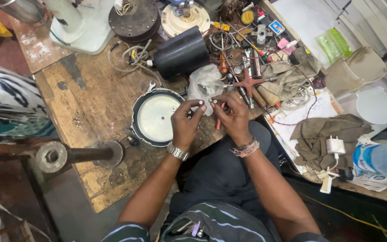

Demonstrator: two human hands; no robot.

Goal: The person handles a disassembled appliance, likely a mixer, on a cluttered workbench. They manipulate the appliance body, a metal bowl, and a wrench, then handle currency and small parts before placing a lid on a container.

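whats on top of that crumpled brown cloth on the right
A white plug adapter with its cord lies on the brown cloth; a plastic bottle lies beside it. Whatever lies beneath the cloth is covered.

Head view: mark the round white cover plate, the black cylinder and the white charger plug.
round white cover plate point(154, 117), head view, centre of its pale face.
black cylinder point(182, 54), head view, middle of its curved side.
white charger plug point(335, 145), head view, middle of its body.
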